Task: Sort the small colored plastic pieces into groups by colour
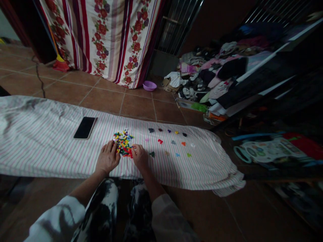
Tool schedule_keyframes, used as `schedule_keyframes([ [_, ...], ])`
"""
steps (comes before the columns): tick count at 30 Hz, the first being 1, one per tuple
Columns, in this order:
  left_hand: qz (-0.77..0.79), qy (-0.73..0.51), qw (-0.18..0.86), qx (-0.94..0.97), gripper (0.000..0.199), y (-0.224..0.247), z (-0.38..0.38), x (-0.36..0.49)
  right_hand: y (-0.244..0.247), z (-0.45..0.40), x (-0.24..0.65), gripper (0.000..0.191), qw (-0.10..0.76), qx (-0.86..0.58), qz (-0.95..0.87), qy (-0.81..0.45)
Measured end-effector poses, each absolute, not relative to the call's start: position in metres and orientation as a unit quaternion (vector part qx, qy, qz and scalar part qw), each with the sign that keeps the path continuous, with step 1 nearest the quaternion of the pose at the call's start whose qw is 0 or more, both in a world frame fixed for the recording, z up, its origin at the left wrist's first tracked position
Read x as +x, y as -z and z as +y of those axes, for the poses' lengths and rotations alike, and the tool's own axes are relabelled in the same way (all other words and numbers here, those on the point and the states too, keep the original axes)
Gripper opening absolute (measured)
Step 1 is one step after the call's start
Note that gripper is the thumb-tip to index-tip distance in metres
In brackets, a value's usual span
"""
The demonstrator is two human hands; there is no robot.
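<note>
A heap of small, brightly coloured plastic pieces [124, 143] lies on the striped cloth [63, 151]. My left hand [108, 158] rests flat at the heap's left edge, fingers stretched out and touching it. At the right edge, my right hand [140, 157] has its fingers curled in a pinch; whatever is between the fingertips is too small to make out. Right of it, little single-colour clusters sit apart in rows, among them dark green pieces [151, 154], red pieces [160, 141], orange pieces [183, 143], yellow pieces [177, 132] and lime green pieces [189, 155].
A phone [85, 128] with a dark screen lies left of the heap. Beyond the cloth-covered surface are a tiled floor, a purple basin [149, 86], a floral curtain [101, 40], a red broom [61, 65] and a large pile of clothes [209, 70].
</note>
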State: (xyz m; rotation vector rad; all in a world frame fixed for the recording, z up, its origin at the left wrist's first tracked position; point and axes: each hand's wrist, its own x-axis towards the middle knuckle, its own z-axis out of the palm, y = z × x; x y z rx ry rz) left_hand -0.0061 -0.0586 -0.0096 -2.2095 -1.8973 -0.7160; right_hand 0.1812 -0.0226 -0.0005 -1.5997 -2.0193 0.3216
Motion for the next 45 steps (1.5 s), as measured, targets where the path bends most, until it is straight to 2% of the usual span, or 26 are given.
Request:
schedule_keyframes([
  [20,-0.62,0.234,0.114,-0.74,0.049,0.016,-0.058,-0.008,0.002,-0.023,0.179,0.014,0.32,-0.577,-0.741,-0.121],
  [28,-0.616,0.24,0.096,-0.744,0.05,0.02,-0.057,-0.01,0.01,-0.021,0.18,0.016,0.343,-0.551,-0.749,-0.135],
  [45,-0.618,0.255,0.087,-0.738,0.05,0.021,-0.057,-0.009,0.002,-0.017,0.177,0.014,0.321,-0.592,-0.726,-0.141],
])
